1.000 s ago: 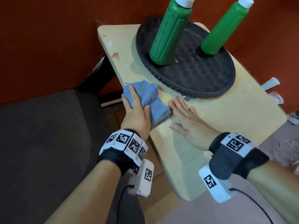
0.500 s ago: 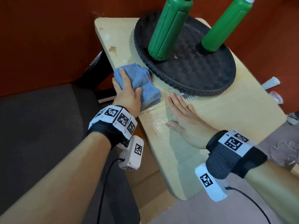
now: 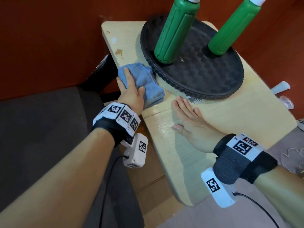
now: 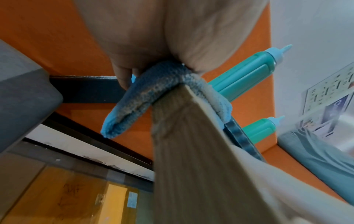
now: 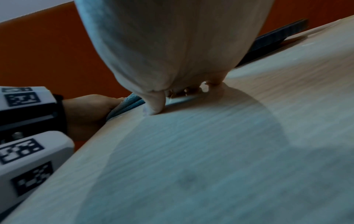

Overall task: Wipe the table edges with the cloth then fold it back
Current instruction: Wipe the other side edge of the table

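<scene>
A folded blue cloth (image 3: 144, 83) is wrapped over the left edge of the pale wooden table (image 3: 222, 122), beside the black tray. My left hand (image 3: 130, 89) grips the cloth, fingers on top and thumb alongside. In the left wrist view the blue cloth (image 4: 145, 97) drapes over the table's edge (image 4: 184, 136) and hangs below it. My right hand (image 3: 189, 119) lies flat on the tabletop with straight fingers, just right of the cloth. The right wrist view shows the right hand (image 5: 172, 91) resting on the table (image 5: 210, 151), with the left hand (image 5: 90, 109) and the cloth (image 5: 126, 104) beyond.
A round black tray (image 3: 205, 74) holds two green bottles (image 3: 174, 30) (image 3: 233, 27) at the table's far side. A brown stain (image 3: 119, 52) marks the far left edge. A dark grey seat (image 3: 41, 129) lies left; a red-brown wall (image 3: 49, 38) stands behind.
My left hand slid the cloth along the table's left edge away from me, towards the far corner. The right hand stayed flat on the tabletop.
</scene>
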Available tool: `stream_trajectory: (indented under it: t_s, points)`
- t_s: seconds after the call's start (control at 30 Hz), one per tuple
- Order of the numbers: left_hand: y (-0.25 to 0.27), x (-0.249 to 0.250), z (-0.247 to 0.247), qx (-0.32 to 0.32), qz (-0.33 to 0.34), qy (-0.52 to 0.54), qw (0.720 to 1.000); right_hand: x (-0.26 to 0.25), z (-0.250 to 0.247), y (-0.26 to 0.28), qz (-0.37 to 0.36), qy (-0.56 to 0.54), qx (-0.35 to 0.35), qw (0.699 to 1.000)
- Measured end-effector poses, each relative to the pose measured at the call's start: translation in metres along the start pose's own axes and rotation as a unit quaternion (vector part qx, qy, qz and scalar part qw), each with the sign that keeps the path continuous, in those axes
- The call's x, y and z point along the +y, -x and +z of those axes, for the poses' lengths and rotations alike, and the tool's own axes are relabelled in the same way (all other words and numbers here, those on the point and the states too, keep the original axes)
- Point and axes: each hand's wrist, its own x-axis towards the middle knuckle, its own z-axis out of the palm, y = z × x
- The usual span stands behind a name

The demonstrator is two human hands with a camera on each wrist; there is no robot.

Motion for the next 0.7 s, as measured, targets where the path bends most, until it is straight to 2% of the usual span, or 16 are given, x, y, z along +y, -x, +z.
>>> stream_trajectory:
  t_s: [0.13, 0.23, 0.33, 0.4, 0.47, 0.53, 0.7]
  points:
    - [0.023, -0.010, 0.014, -0.037, 0.020, 0.024, 0.999, -0.002, -0.001, -0.001, 0.006, 0.000, -0.001, 1.000]
    - [0.005, -0.006, 0.006, -0.005, 0.013, 0.003, 1.000, -0.005, -0.003, 0.000, 0.010, 0.002, -0.011, 1.000]
    - [-0.004, -0.002, 0.001, -0.004, 0.015, 0.017, 1.000, -0.005, -0.003, 0.001, 0.013, 0.000, -0.011, 1.000]
    - [0.022, -0.009, 0.012, -0.013, 0.036, 0.006, 0.999, -0.006, -0.003, 0.000, 0.014, -0.002, -0.008, 1.000]
    - [0.064, -0.020, 0.028, -0.063, 0.059, 0.000, 0.996, -0.005, -0.003, -0.001, 0.016, -0.007, -0.008, 1.000]
    - [0.094, -0.027, 0.040, -0.107, 0.050, 0.000, 0.993, -0.005, -0.003, 0.000, 0.013, -0.015, -0.009, 1.000]
    - [0.058, -0.019, 0.030, -0.047, 0.025, 0.030, 0.998, -0.003, -0.009, 0.001, 0.006, -0.034, -0.015, 0.999]
